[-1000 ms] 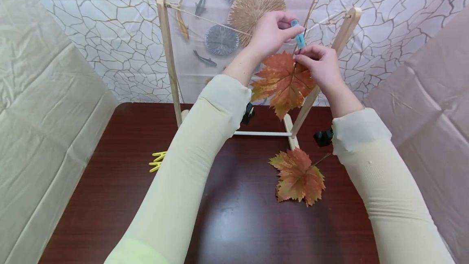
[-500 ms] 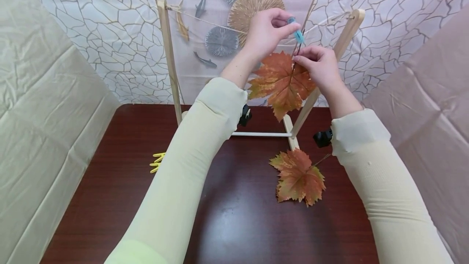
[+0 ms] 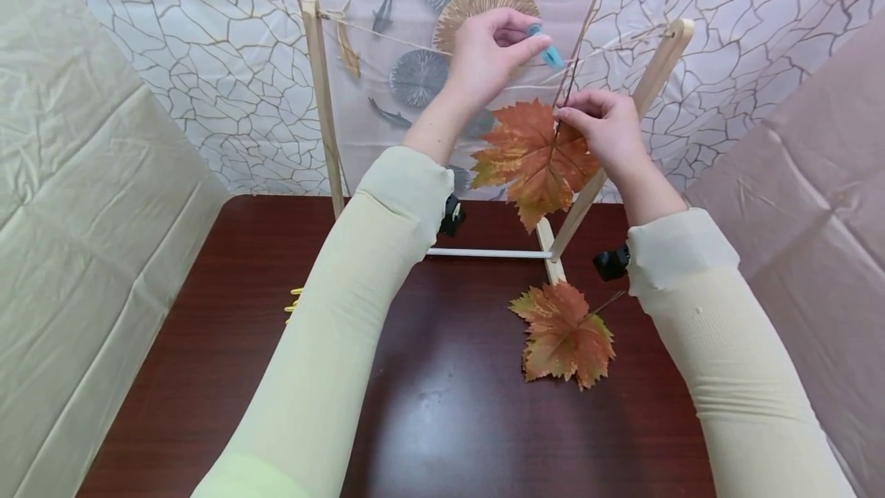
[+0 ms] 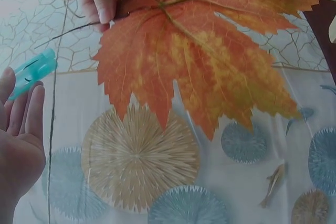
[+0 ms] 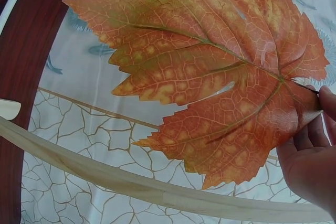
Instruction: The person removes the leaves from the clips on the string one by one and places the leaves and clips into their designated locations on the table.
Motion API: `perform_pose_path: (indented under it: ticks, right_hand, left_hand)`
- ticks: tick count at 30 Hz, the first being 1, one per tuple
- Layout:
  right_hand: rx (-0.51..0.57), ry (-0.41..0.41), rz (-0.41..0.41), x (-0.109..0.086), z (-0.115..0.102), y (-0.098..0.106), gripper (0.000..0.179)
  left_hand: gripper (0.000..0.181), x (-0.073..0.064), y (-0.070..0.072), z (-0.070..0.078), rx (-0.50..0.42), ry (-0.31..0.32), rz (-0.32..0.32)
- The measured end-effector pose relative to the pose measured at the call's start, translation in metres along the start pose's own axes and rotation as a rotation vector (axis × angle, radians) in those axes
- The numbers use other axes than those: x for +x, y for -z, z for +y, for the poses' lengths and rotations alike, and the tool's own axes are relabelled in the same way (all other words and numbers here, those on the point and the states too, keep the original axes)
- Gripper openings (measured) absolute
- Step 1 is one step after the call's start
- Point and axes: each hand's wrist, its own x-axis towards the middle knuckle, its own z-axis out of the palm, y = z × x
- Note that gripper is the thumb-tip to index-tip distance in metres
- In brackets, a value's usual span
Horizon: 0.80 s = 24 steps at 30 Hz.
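An orange artificial maple leaf [image 3: 532, 156] hangs from my right hand [image 3: 608, 125], whose thumb and fingers pinch its dark stem near the base. My left hand [image 3: 484, 56] pinches a light blue clothespin [image 3: 548, 48] up and to the left of that stem. In the left wrist view the clothespin [image 4: 35, 69] lies near the string [image 4: 52, 129] and apart from the leaf stem's tip. The string [image 3: 387, 34] stretches between two wooden posts, passing behind the hands. The right wrist view shows the leaf [image 5: 231, 72] broadly, its base between thumb and fingers.
More maple leaves [image 3: 563, 333], apparently stacked, lie on the dark wooden table [image 3: 442, 421]. Yellow clothespins [image 3: 293, 302] are partly hidden by the left sleeve. The rack's left post [image 3: 321, 98], right post [image 3: 622, 137] and white crossbar [image 3: 491, 253] stand toward the back.
My left hand has drawn leftward with the blue clothespin, away from the leaf stem and the right fingers. The right hand holds the leaf in nearly the same spot.
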Motion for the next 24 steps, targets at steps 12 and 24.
perform_pose_path:
  ticks: [12, 24]
  right_hand:
    - [-0.027, -0.036, -0.005, -0.006, 0.002, -0.002, 0.011]
    - [0.017, -0.056, 0.002, -0.015, 0.011, 0.001, 0.018]
  left_hand:
    - [0.027, -0.007, 0.018, -0.009, -0.055, 0.009, 0.024]
    - [0.03, -0.021, 0.032, -0.025, -0.09, 0.036, -0.05]
